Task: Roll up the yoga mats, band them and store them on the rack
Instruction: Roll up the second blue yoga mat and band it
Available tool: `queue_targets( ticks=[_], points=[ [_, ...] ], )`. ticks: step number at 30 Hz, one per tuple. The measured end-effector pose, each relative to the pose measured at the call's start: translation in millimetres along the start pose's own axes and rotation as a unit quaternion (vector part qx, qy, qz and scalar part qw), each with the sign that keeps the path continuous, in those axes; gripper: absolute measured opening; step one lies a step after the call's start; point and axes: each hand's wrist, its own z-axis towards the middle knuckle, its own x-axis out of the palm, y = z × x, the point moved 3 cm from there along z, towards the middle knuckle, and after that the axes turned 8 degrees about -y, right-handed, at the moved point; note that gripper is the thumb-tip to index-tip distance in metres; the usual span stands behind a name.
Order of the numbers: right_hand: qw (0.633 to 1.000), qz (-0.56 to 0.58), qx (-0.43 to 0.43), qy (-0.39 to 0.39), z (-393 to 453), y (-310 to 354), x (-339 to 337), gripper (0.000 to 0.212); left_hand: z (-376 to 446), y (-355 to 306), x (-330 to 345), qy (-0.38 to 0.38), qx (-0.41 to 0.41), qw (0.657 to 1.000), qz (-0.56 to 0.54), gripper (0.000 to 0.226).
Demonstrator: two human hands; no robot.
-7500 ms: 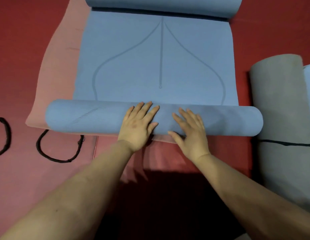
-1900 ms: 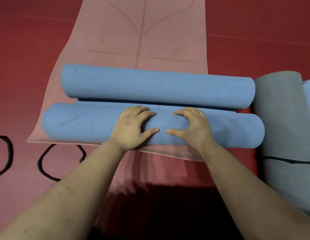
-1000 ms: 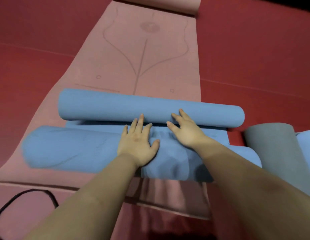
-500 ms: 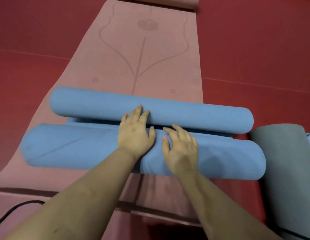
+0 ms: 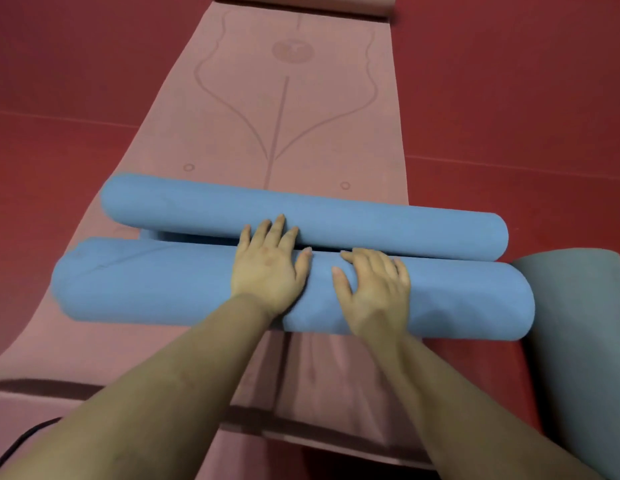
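Across the middle of the frame the blue yoga mat (image 5: 163, 282) lies rolled from both ends — a thicker near roll and a thinner far roll (image 5: 370, 230), touching. The left hand (image 5: 268, 268) and right hand (image 5: 374, 289) press flat on the near roll, fingers straight. Underneath, a pink mat (image 5: 284, 126) stretches toward the top of the frame; a grey rolled mat (image 5: 578, 323) sits at the right edge.

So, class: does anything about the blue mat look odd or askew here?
Yes. The blue mat is curled from both ends: a near roll under both hands and a far roll, nearly touching. The far one sits further right, so the ends don't line up.
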Motion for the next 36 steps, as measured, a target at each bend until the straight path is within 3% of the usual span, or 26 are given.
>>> queue_targets(
  ticks=[5, 8, 11, 15, 19, 27, 36],
  points=[
    [1.0, 0.009, -0.019, 0.017, 7.2, -3.7, -2.2, 0.049, -21.7, 6.6, 6.4, -0.041, 0.105, 0.993, -0.027, 0.084],
    [0.99, 0.024, -0.031, 0.137, 7.3, -3.0, -8.6, 0.084, -19.7, 12.0, 1.5, -0.04, 0.156, 0.986, -0.052, 0.091],
    [0.959, 0.019, -0.033, 0.28, 20.1, -9.6, -15.2, 0.105, -9.1, 20.1, -3.9, 0.038, 0.189, 0.98, -0.05, 0.11],
    [0.933, 0.025, -0.083, 0.349, 24.4, -15.7, -26.5, 0.107, 1.3, 27.9, -11.0, 0.124, 0.201, 0.971, -0.035, 0.117],
    [0.948, 0.017, -0.105, 0.3, 18.8, -12.8, -29.7, 0.098, -7.7, 16.9, -13.1, 0.082, 0.198, 0.975, -0.054, 0.103],
    [0.958, 0.016, -0.137, 0.251, -5.8, 1.5, -46.6, 0.087, -44.0, 8.6, -21.7, -0.01, 0.267, 0.963, 0.031, 0.093],
    [0.961, 0.022, -0.161, 0.223, -67.4, 18.8, -105.7, 0.089, -134.0, -3.1, -54.7, -0.008, 0.301, 0.953, 0.037, 0.097]
  ],
)
